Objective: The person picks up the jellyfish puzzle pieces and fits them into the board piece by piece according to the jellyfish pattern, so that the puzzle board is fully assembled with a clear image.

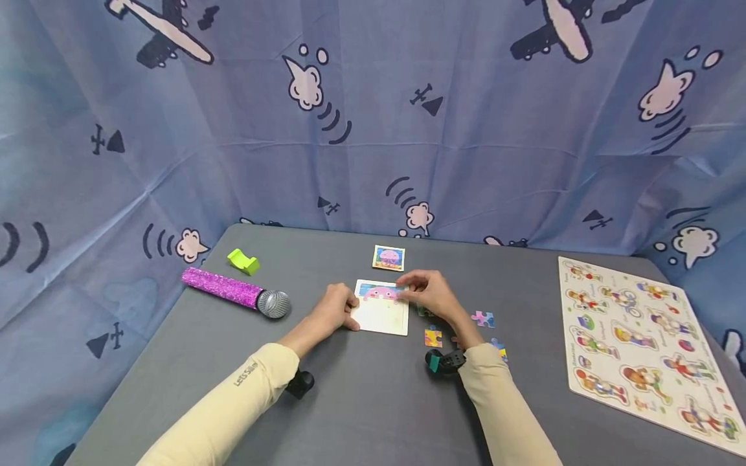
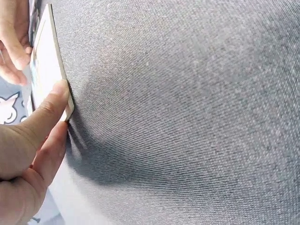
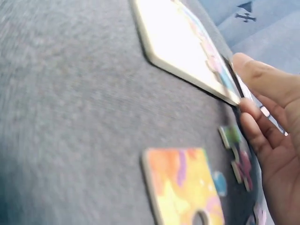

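A small jigsaw puzzle tray point(image 1: 380, 318) lies mid-table, its upper part covered by joined pieces with a pink creature point(image 1: 380, 294) and its lower part bare and pale. The left hand point(image 1: 335, 308) pinches its left edge, the thumb point(image 2: 51, 104) over the rim and a finger against the side. By the upper right corner is the right hand point(image 1: 430, 292), fingertips at the tray's edge and thumb point(image 3: 262, 77) apart from the fingers; no piece shows between them. Loose puzzle pieces lie beside and beneath the right wrist, including a yellow-orange one point(image 1: 433, 338) and a pink-blue one point(image 1: 483, 318).
Behind the tray lies a small picture card point(image 1: 388, 257) of a pink creature. A glittery pink microphone point(image 1: 230, 288) and a lime-green curved block point(image 1: 243, 261) are at left. A large wooden peg board point(image 1: 647, 349) with figures lies at right. A patterned blue curtain point(image 1: 373, 116) hangs behind.
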Tool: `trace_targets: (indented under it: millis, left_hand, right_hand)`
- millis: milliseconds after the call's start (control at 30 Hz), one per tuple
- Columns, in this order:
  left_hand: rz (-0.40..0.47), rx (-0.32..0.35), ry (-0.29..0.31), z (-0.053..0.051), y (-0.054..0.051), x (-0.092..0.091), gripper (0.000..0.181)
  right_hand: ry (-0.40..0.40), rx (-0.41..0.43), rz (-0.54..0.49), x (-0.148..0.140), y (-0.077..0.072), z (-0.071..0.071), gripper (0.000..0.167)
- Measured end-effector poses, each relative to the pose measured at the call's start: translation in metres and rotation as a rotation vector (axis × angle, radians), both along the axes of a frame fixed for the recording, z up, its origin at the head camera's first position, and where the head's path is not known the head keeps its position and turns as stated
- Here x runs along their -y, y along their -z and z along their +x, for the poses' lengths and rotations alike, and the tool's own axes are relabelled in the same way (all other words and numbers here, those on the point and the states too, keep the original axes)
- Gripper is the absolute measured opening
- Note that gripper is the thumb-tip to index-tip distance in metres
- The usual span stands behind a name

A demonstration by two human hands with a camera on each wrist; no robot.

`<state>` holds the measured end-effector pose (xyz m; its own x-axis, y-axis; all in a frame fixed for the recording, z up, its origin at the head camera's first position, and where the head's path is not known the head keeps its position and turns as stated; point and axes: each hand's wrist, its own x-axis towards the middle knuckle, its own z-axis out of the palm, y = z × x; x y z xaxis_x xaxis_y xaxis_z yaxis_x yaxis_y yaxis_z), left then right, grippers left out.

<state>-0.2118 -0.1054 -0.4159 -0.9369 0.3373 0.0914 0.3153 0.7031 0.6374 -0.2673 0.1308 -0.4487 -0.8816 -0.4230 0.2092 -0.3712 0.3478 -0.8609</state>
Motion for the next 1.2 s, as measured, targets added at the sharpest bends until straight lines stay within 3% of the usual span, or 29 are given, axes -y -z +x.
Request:
trace_targets:
  millis: [167,300,433,633,767,933,1200]
  left_hand:
    - [0.040,-0.013,-0.011,0.000,0.006,0.006,0.034]
    - [0.063,-0.029,-0.020,0.002,0.010,0.012,0.046]
    - [0.060,-0.034,-0.027,0.004,0.011,0.013,0.044]
    - [0.049,-0.084,-0.007,0.006,0.013,0.013,0.044]
    - [0.054,-0.041,-0.019,0.007,0.011,0.012,0.045]
    - [0.061,0.009,-0.040,0.008,0.009,0.011,0.046]
    - [0.075,0.004,-0.048,0.009,0.008,0.008,0.046]
  right_hand:
    - [0.021,0.050,-0.083,-0.012,-0.001,0.005,0.022]
    - [0.012,0.050,-0.041,-0.017,-0.008,0.011,0.024]
    - [0.010,0.038,0.014,-0.026,-0.012,0.016,0.024]
    - [0.020,0.058,0.066,-0.048,-0.007,0.017,0.025]
    - [0.003,0.070,0.126,-0.058,-0.009,0.019,0.026]
    - [-0.024,0.024,0.217,-0.064,-0.012,0.021,0.028]
    - [-0.013,-0.005,0.294,-0.063,-0.011,0.021,0.026]
